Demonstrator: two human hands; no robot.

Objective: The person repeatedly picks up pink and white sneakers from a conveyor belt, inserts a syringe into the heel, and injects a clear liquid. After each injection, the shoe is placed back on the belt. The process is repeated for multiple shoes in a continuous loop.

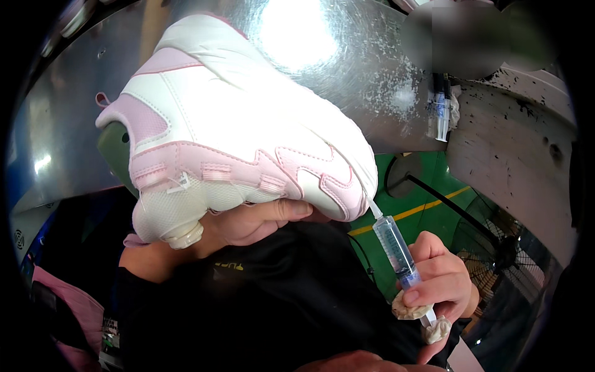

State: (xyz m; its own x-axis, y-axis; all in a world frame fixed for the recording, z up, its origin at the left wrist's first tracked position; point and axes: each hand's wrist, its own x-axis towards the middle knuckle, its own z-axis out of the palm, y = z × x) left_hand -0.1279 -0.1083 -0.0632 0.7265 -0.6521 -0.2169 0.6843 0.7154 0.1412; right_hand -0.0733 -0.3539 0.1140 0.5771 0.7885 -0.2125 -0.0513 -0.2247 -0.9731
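Observation:
A white and pink sneaker [242,111] fills the middle of the view, its toe pointing to the lower right. A green shoe last [114,149] shows at its left end. My left hand [263,217] grips the shoe from its near side, with the thumb visible and most fingers hidden. In my right hand [443,270] is a clear syringe [393,245] with bluish markings, its barrel between the fingers. Its narrow white tip meets the edge of the shoe's toe. Crumpled off-white wrapping covers the syringe's finger flange and plunger end.
A shiny metal table [68,118] lies behind the shoe, with whitish residue [403,96] on it. More syringes [441,111] lie at its right edge. Beyond is a stained grey surface [496,136]. A black fan [505,254] stands on the green floor [434,211] at the right.

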